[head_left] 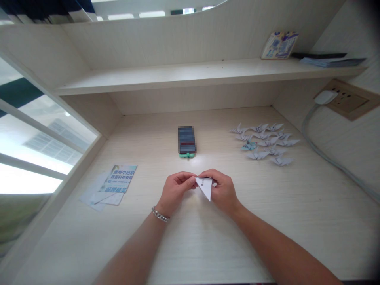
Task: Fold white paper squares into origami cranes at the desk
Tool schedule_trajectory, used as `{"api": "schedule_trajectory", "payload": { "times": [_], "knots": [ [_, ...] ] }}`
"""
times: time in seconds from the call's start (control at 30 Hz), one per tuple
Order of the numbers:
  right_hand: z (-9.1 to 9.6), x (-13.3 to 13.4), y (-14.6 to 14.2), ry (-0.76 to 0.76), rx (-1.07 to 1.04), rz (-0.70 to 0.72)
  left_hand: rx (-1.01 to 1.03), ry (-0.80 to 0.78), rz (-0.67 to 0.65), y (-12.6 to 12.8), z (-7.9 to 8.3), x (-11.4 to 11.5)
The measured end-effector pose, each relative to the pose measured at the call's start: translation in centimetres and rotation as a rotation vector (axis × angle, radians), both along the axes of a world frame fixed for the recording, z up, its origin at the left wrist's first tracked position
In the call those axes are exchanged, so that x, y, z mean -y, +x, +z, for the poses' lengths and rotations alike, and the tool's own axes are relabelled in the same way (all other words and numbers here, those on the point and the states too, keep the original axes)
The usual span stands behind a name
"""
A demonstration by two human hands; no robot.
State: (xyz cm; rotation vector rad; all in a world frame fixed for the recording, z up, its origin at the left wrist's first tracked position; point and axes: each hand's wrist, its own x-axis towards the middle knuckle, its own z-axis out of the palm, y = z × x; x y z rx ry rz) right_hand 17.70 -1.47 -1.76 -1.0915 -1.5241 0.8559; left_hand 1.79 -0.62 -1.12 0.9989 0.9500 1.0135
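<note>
Both hands meet low over the middle of the pale wood-grain desk. The left hand, with a silver chain bracelet on its wrist, pinches the left tip of a small white folded paper triangle between thumb and fingertips. The right hand grips the same triangle from the right and behind, fingers curled around its upper edge. Both hands are closed on the paper, neither is loose. The triangle sits between the two hands, point hanging down, held just above the desk and not lying on it.

The step in hand looks like sharpening or pulling out a fold at the left tip. To do it well, the right hand should likely hold the body firm while the left works only the tip, edges lined up before the crease is pressed, with light pressure so the thin paper does not tear.

Around them:
- A dark phone in a mint-green case lies just beyond the hands.
- A cluster of small white folded paper cranes sits far right, well apart.
- Blue-and-white printed leaflets lie to the left.
- A white plug sits in the beige wall socket plate, and its grey cable runs down the right wall.
</note>
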Motion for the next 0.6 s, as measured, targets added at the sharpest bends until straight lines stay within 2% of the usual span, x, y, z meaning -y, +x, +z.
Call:
{"api": "schedule_trajectory", "payload": {
  "times": [0.13,0.33,0.6],
  "knots": [
    [0.09,0.0,-0.03,-0.002,0.006,0.009,-0.045,0.035,0.007,0.03,0.02,-0.03],
    [-0.22,-0.22,-0.02,-0.118,-0.063,0.028,-0.175,0.079,0.028,0.13,0.19,-0.06],
    [-0.28,-0.32,0.11,-0.148,-0.065,0.032,-0.161,0.057,0.018,0.14,0.24,-0.01]
  ]
}}
